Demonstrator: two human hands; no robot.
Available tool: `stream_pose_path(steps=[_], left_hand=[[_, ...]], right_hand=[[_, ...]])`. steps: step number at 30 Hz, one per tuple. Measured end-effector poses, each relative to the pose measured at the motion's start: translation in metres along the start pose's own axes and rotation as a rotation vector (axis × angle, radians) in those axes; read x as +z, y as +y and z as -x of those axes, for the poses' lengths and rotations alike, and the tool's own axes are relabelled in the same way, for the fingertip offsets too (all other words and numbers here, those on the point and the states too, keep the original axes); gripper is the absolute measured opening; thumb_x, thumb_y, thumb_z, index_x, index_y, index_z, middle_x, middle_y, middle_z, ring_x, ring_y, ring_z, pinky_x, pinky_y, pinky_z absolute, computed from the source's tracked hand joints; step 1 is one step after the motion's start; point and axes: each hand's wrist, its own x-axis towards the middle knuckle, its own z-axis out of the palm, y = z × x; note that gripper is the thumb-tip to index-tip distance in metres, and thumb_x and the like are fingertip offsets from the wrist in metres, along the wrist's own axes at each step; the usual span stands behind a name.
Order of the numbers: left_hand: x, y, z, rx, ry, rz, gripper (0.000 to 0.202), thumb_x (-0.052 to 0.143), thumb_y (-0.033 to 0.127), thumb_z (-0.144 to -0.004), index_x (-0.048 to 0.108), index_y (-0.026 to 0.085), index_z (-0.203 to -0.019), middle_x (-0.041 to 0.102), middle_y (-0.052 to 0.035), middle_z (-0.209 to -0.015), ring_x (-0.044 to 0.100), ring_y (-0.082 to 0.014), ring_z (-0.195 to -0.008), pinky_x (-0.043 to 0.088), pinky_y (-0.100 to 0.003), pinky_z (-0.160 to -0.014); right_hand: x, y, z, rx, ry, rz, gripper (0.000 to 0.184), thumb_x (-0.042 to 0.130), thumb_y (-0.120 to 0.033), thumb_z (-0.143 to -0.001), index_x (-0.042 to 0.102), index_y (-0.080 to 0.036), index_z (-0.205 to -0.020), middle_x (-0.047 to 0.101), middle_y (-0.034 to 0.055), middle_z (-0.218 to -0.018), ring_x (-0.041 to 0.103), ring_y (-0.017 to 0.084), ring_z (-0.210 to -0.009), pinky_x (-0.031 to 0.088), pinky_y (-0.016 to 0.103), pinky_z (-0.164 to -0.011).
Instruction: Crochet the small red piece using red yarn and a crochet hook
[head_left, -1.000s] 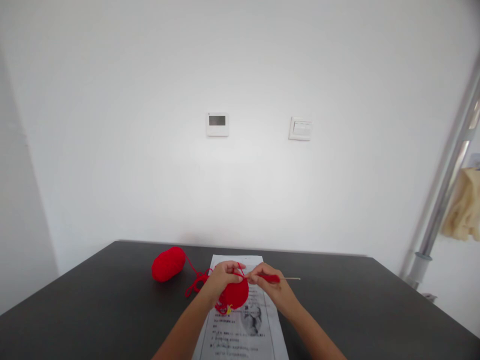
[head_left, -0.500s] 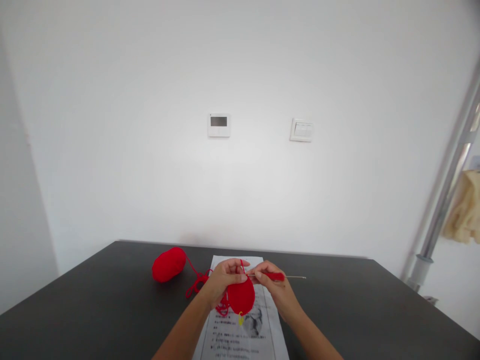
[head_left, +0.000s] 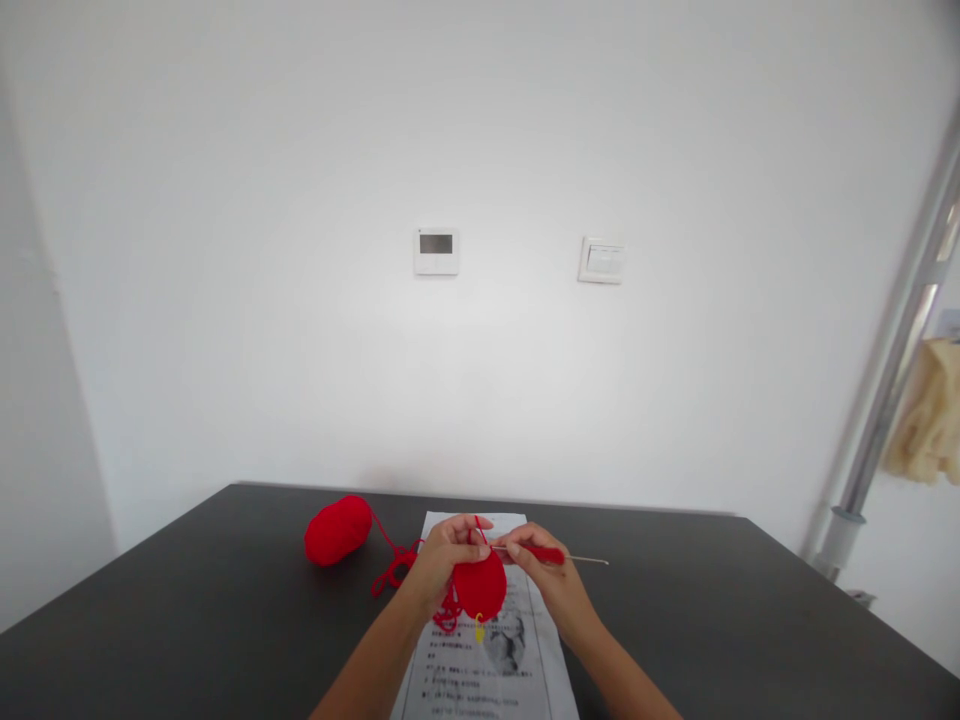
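Note:
My left hand point(head_left: 442, 561) pinches the upper edge of a round red crochet piece point(head_left: 480, 587), with a strand of red yarn raised over its index finger. A yellow stitch marker point(head_left: 479, 628) hangs from the bottom edge of the piece. Between the fingers of my right hand point(head_left: 546, 572) lies a crochet hook with a red grip point(head_left: 546, 554). One thin metal end points right, away from the work; the other end meets the piece's top edge by my left thumb.
A red yarn ball point(head_left: 338, 530) rests on the dark table point(head_left: 225, 610), its strand running to a loose tangle point(head_left: 395, 572) left of my hands. Under the work lies a printed sheet point(head_left: 480, 690) with a picture. Behind stands a white wall with a panel point(head_left: 436, 252) and switch point(head_left: 601, 261).
The hook has tilted slightly, its right end now lower. The crochet piece and yellow marker have shifted a little up and left. Both hands keep their hold.

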Motion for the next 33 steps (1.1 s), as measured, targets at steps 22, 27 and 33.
stream_pose_path(steps=[22,27,33], left_hand=[[-0.024,-0.002,-0.002,-0.169,-0.196,-0.367,0.025,0.065,0.007,-0.048,0.064,0.014,-0.072,0.063,0.002,-0.062,0.053,-0.0103,-0.057,0.035,-0.023,-0.059],[-0.023,0.0,-0.003,-0.151,-0.154,-0.368,0.026,0.063,0.006,-0.048,0.063,0.013,-0.074,0.064,0.0012,-0.062,0.054,-0.0105,-0.058,0.036,-0.023,-0.06],[-0.02,-0.001,-0.004,-0.119,-0.114,-0.397,0.024,0.062,0.007,-0.048,0.061,0.013,-0.071,0.061,0.0022,-0.06,0.053,-0.0104,-0.056,0.035,-0.024,-0.059]], right_hand=[[-0.014,-0.005,0.003,0.115,-0.301,0.123,0.022,0.062,-0.037,-0.078,0.063,-0.015,-0.075,0.065,0.0038,-0.074,0.062,0.017,-0.074,0.048,0.031,-0.073],[-0.011,-0.007,0.004,0.043,-0.283,0.24,0.019,0.058,-0.033,-0.082,0.062,-0.015,-0.076,0.061,0.0023,-0.072,0.058,0.016,-0.072,0.045,0.028,-0.07],[-0.009,-0.006,0.003,-0.034,-0.261,0.435,0.017,0.053,-0.028,-0.084,0.059,-0.015,-0.073,0.057,-0.0001,-0.068,0.051,0.013,-0.066,0.039,0.023,-0.062]])
